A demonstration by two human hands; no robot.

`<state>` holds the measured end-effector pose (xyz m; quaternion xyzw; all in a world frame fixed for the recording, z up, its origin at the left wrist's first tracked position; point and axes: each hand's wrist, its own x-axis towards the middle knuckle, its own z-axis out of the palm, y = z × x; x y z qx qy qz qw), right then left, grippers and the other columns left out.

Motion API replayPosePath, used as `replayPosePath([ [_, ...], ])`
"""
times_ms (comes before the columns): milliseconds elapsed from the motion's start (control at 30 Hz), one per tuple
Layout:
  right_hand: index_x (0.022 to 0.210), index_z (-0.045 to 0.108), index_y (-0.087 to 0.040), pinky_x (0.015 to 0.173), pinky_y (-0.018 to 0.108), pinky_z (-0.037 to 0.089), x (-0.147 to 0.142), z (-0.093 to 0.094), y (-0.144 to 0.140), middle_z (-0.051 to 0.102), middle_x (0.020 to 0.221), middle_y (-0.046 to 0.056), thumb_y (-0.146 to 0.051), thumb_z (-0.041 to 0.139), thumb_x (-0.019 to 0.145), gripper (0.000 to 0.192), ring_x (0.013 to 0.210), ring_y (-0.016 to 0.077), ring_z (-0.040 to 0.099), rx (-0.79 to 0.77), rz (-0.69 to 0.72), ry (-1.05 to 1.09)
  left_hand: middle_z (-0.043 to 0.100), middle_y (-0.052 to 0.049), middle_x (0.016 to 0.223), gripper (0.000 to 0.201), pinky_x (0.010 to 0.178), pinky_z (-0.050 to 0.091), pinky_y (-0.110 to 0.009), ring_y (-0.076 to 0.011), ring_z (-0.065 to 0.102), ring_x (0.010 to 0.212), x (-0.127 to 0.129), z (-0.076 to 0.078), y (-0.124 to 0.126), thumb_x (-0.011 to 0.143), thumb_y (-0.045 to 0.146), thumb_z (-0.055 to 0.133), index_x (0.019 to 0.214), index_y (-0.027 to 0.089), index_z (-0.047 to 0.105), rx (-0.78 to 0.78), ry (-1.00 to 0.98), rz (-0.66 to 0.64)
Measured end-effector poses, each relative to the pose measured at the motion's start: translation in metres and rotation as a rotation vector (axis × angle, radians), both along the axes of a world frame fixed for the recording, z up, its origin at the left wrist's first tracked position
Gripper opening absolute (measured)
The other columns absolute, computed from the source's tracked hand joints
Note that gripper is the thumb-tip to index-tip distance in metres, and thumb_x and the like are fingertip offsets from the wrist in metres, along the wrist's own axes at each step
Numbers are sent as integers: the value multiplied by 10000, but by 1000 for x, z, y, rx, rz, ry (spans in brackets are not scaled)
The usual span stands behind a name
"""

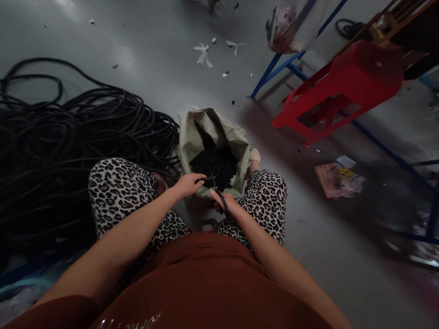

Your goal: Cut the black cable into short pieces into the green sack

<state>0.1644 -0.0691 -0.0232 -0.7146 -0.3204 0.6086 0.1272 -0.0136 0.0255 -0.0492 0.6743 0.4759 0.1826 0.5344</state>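
Observation:
Over the near rim of an open sack (242,151), my left hand (190,184) pinches the end of a black rubber cord (205,179). My right hand (223,201) is closed around the dark handles of a pair of scissors (223,200), whose blades point at the cord's end. Small black pieces (217,167) fill the bottom of the pale green sack, which stands between my knees. To the left lies a big tangled heap of black cord (109,111), and a strand of it runs toward my left hand.
A red plastic stool (369,76) stands at the right beside a blue metal frame (269,72). White scraps (202,54) lie on the floor ahead. A plastic packet (337,180) lies on the floor at right.

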Motion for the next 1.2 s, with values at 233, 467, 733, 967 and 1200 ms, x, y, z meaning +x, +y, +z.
replayPosePath([
  [233,769,637,-103,414,203,427,-2,-5,0,588,571,38,-554,549,851,466,445,118,555,8,18,6,738,-27,994,268,936,450,-344,-267,639,982,0,5,-1,690,272,654,939,262,755,25,56,-61],
  [467,773,621,-110,410,195,420,-3,-1,1,569,560,24,-532,543,869,440,437,106,533,-7,19,0,740,-26,983,262,929,449,-352,-274,640,978,1,6,-1,697,251,649,936,267,757,13,63,-81],
  [733,759,595,-111,389,182,398,-4,-2,2,557,564,21,-525,524,887,440,439,100,528,-26,23,12,713,-28,1105,331,953,454,-306,-242,630,1059,0,10,-1,799,266,563,1092,237,713,73,223,-228],
  [967,723,586,-124,359,215,412,-6,-14,0,580,546,46,-620,451,882,538,413,138,559,-31,36,-9,680,-27,1186,395,971,451,-278,-206,606,1114,1,12,0,865,262,464,1209,206,651,112,351,-339],
  [1200,701,607,-132,374,227,432,-3,-19,-4,606,530,63,-705,364,864,644,411,160,586,16,120,-34,685,-25,1177,390,973,456,-284,-209,613,1101,1,5,1,869,267,461,1201,204,656,97,319,-333],
])
